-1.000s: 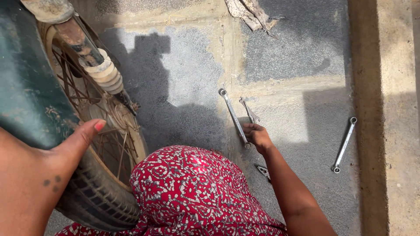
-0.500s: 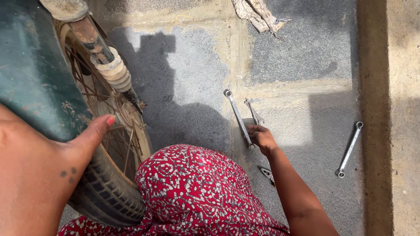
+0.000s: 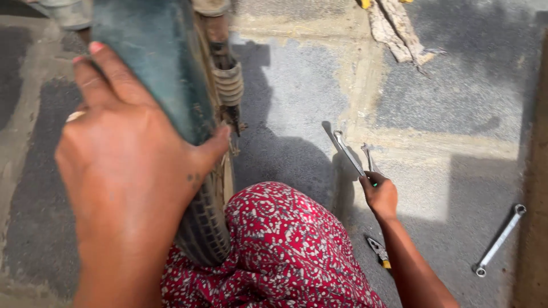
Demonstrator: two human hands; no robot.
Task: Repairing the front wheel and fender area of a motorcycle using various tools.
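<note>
My left hand (image 3: 123,165) rests spread on the green mudguard (image 3: 154,63) of a motorcycle wheel, thumb hooked over its edge beside the tyre (image 3: 202,228). My right hand (image 3: 379,195) is down on the concrete floor, fingers closed around the ends of two wrenches (image 3: 349,153), which point away from me. A rusty shock absorber spring (image 3: 228,82) sits next to the mudguard. My knee in red patterned cloth (image 3: 285,245) fills the space between both arms.
Another ring wrench (image 3: 499,239) lies on the floor at right. Pliers with a yellow handle (image 3: 378,251) lie under my right forearm. A torn scrap of rag (image 3: 399,31) lies at the top. A raised concrete edge (image 3: 534,171) runs along the right.
The view has swung left and my left hand has slid up onto the mudguard, now filling the foreground. My right hand stays on the two wrenches.
</note>
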